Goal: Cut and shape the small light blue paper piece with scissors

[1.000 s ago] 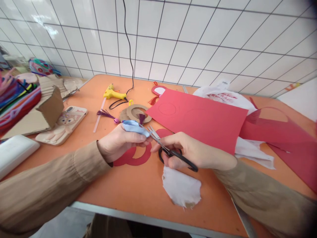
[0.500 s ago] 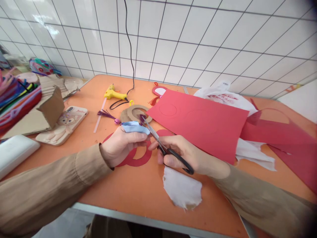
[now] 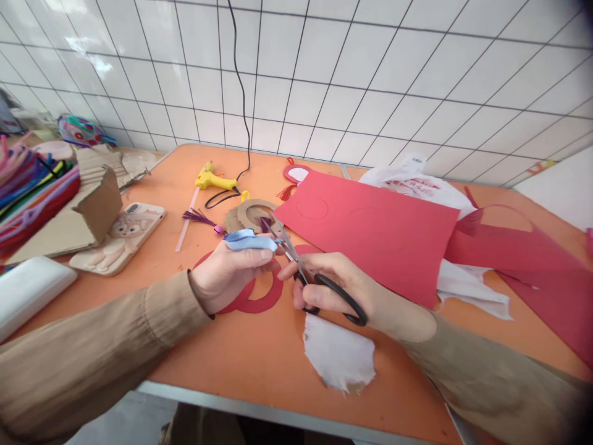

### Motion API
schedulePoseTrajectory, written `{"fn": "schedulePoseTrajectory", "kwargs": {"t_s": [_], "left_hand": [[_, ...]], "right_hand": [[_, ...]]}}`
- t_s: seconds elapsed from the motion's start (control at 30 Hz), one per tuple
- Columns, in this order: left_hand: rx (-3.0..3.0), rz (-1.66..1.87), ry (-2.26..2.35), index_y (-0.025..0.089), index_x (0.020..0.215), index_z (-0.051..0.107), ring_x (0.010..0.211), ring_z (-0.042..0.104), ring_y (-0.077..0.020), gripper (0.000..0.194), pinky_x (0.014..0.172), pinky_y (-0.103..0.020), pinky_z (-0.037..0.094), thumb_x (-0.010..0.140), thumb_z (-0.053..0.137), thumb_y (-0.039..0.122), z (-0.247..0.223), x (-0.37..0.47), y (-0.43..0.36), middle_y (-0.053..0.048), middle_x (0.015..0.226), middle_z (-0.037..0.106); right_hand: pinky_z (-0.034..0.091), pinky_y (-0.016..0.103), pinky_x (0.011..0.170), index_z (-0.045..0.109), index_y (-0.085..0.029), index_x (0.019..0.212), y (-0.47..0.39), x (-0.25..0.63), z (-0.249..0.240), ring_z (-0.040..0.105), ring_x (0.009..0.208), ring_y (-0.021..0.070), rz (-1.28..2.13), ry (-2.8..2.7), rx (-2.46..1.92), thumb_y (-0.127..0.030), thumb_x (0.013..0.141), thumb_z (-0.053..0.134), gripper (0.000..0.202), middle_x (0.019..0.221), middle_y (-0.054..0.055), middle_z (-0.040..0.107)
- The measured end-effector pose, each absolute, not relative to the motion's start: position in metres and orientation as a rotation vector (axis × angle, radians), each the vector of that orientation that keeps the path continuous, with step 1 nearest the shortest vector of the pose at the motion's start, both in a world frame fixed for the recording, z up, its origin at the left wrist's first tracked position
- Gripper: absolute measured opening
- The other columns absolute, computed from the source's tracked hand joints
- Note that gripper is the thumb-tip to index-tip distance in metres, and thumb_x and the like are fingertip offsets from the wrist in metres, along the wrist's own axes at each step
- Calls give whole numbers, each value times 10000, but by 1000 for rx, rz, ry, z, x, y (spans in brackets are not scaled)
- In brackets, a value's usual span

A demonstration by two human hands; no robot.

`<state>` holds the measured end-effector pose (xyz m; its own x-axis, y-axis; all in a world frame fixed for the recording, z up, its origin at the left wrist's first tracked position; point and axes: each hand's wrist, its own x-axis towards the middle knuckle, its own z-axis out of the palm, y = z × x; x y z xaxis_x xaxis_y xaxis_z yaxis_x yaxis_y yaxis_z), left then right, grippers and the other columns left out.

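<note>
Pinched in my left hand is a folded piece of light blue material; I cannot tell if it is paper or cloth. My right hand grips black-handled scissors, whose parted blades reach the right end of the blue piece. Red ring shapes lie on the table under my left hand, partly hidden by it. Just beyond the hands are cardboard rings and a dark purple tassel with a pink bell. A torn white scrap lies below my right hand.
A large red sheet covers the table's right part, with a white plastic bag behind it. A yellow glue gun with a cord lies at the back. On the left are a phone, cardboard and a white case.
The scissors' blades and handles have spread apart near the blue piece. My left hand stays almost where it was, and the view has tilted slightly.
</note>
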<state>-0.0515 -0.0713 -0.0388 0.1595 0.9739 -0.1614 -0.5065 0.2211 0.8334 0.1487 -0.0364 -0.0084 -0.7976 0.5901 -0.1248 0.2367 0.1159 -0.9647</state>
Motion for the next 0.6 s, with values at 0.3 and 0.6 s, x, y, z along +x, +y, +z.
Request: {"fn": "schedulePoseTrajectory", "kwargs": {"t_s": [0.3, 0.6], "left_hand": [[1163, 1339, 791, 200, 642, 730, 1263, 509, -292, 113, 1057, -431, 382, 704, 814, 242, -29, -47, -71, -59, 1301, 624], [1377, 1447, 896, 212, 668, 768, 924, 560, -192, 72, 837, -318, 453, 717, 807, 247, -17, -30, -55, -40, 879, 606]], "right_hand": [[514, 296, 614, 619, -241, 1023, -48, 133, -3, 648, 697, 163, 1394, -1590, -814, -125, 685, 661, 360, 793, -5, 665], [543, 358, 715, 597, -246, 1175, -49, 136, 4, 649, 762, 175, 1065, -1613, -743, -179, 711, 721, 485, 845, 3, 691]]}}
